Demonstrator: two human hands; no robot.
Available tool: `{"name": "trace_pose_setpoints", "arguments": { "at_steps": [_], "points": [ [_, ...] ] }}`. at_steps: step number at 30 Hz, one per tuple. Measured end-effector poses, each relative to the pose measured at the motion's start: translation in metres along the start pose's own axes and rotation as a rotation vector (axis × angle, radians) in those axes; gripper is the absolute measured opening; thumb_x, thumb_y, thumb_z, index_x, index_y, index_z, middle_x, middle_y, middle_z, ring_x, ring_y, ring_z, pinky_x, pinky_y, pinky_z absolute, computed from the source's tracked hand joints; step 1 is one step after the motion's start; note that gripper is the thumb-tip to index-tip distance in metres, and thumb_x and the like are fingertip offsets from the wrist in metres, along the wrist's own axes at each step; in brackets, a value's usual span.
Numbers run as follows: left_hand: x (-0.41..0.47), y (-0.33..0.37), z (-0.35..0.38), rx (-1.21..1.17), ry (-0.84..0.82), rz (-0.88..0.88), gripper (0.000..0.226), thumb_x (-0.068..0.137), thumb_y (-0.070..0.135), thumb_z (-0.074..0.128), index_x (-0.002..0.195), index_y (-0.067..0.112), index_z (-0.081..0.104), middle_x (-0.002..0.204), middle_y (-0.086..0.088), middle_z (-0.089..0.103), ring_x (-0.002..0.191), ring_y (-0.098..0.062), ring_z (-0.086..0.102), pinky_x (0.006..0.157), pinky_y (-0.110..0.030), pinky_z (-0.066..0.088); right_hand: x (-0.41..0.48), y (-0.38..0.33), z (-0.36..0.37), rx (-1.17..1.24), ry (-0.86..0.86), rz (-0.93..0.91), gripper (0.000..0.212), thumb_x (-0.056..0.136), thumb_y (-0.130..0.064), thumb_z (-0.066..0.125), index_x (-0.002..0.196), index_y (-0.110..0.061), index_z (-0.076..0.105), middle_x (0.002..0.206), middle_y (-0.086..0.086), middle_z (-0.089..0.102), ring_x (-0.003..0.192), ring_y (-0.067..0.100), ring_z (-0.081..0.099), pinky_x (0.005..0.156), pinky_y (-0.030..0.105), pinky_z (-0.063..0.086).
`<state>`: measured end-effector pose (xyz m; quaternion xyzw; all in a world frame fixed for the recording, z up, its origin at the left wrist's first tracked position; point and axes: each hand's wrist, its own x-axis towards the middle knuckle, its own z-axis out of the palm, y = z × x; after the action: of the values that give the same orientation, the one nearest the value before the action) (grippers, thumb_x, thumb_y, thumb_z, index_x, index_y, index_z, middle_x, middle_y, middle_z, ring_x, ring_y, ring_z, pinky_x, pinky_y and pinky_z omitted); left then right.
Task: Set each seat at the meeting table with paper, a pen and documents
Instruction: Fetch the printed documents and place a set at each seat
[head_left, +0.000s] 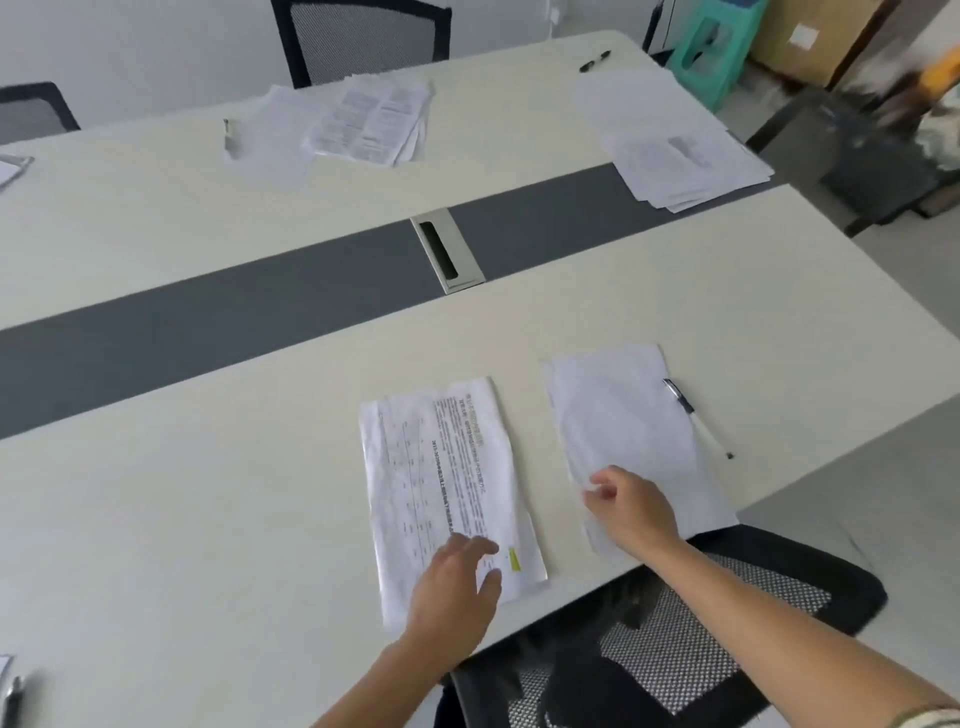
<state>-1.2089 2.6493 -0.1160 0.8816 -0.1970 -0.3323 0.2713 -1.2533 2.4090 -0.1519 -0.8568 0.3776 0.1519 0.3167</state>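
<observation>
A printed document (447, 467) lies on the near side of the meeting table (208, 493), with my left hand (457, 587) resting on its lower part, fingers spread. To its right lies a blank sheet of paper (628, 426); my right hand (631, 512) rests on its near end with fingers loosely curled, and whether they pinch the sheet I cannot tell. A pen (696, 415) lies along the blank sheet's right edge. Across the table sit a second document stack (374, 122) with a pen (227, 134), and a third paper stack (685, 166) with a black pen (595, 61).
A black mesh chair (675, 639) stands at the near table edge under my arms. A grey centre strip with a cable port (447, 254) runs across the table. Chairs (363, 36) stand on the far side; a green stool (711, 47) and boxes sit beyond the right end.
</observation>
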Motion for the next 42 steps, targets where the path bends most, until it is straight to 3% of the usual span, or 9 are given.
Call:
{"name": "trace_pose_setpoints", "arguments": {
  "at_steps": [7,10,15,21,31,33,36,39,42],
  "points": [
    [0.040,0.050,0.049,0.368,-0.131,0.185,0.041,0.099,0.026,0.037,0.140,0.023,0.039,0.156,-0.003,0.019,0.140,-0.021,0.025,0.112,-0.034,0.033,0.070,0.078,-0.086,-0.084,0.290,0.122,0.031,0.089,-0.028,0.060,0.118,-0.018,0.063,0.123,0.007,0.061,0.110,0.029,0.060,0.087,0.038,0.048],
    [0.056,0.065,0.070,0.487,-0.184,0.184,0.045,0.098,0.017,0.037,0.143,0.019,0.034,0.162,-0.009,0.001,0.149,-0.027,0.004,0.119,-0.042,0.021,0.096,0.099,-0.099,-0.151,0.224,0.157,0.037,0.089,-0.030,0.057,0.124,-0.019,0.058,0.129,0.009,0.054,0.114,0.031,0.056,0.087,0.040,0.047],
    [0.077,0.084,0.104,0.624,-0.278,0.194,0.071,0.090,0.005,0.041,0.152,0.020,0.012,0.160,-0.009,-0.021,0.148,-0.026,-0.017,0.121,-0.045,0.004,0.124,0.116,-0.111,-0.084,0.091,0.158,0.016,0.087,-0.021,0.057,0.102,-0.016,0.062,0.108,0.007,0.068,0.097,0.032,0.062,0.082,0.035,0.051],
    [0.091,0.109,0.139,0.636,-0.264,0.116,0.076,0.088,0.007,0.044,0.153,0.021,0.006,0.159,-0.012,-0.021,0.147,-0.029,-0.019,0.120,-0.046,0.003,0.113,0.080,-0.099,0.050,0.052,-0.122,0.015,0.087,-0.023,0.063,0.099,-0.014,0.062,0.085,-0.003,0.065,0.083,0.025,0.066,0.078,0.032,0.050],
    [0.090,0.119,0.141,0.602,-0.225,0.134,0.064,0.094,0.014,0.042,0.151,0.024,0.015,0.162,-0.010,-0.013,0.149,-0.029,-0.011,0.121,-0.047,0.007,0.113,0.069,-0.067,-0.234,-0.122,-0.125,0.019,0.086,-0.027,0.060,0.097,-0.011,0.059,0.096,0.005,0.068,0.087,0.027,0.064,0.073,0.032,0.052],
    [0.085,0.115,0.131,0.512,-0.087,0.130,0.057,0.096,0.019,0.039,0.150,0.024,0.021,0.162,-0.009,-0.006,0.150,-0.029,-0.004,0.121,-0.047,0.011,0.109,0.064,-0.073,-0.261,-0.087,-0.156,0.030,0.086,-0.034,0.061,0.105,-0.011,0.058,0.102,0.003,0.066,0.090,0.026,0.064,0.073,0.032,0.050],
    [0.074,0.088,0.103,0.364,0.215,-0.022,0.052,0.095,0.022,0.046,0.146,0.024,0.034,0.160,-0.004,0.013,0.149,-0.029,0.012,0.117,-0.049,0.025,0.098,0.043,-0.076,-0.156,-0.019,-0.245,0.033,0.088,-0.036,0.062,0.114,-0.014,0.060,0.109,-0.001,0.065,0.094,0.020,0.064,0.076,0.029,0.047],
    [0.055,0.036,0.074,0.326,0.453,-0.266,0.053,0.084,0.019,0.064,0.136,0.018,0.051,0.153,-0.015,0.034,0.140,-0.037,0.035,0.104,-0.051,0.042,0.084,0.008,-0.054,0.155,-0.193,-0.182,0.036,0.087,-0.031,0.066,0.119,-0.013,0.061,0.112,0.002,0.067,0.099,0.018,0.064,0.088,0.032,0.051],
    [0.032,-0.009,0.065,0.232,0.289,-0.490,0.059,0.093,0.027,0.049,0.148,0.026,0.029,0.161,-0.010,0.012,0.147,-0.031,0.014,0.114,-0.044,0.031,0.068,-0.023,-0.019,0.381,-0.428,0.000,0.053,0.084,-0.033,0.070,0.130,-0.011,0.054,0.124,0.007,0.062,0.102,0.023,0.063,0.092,0.040,0.054]
  ]
}}
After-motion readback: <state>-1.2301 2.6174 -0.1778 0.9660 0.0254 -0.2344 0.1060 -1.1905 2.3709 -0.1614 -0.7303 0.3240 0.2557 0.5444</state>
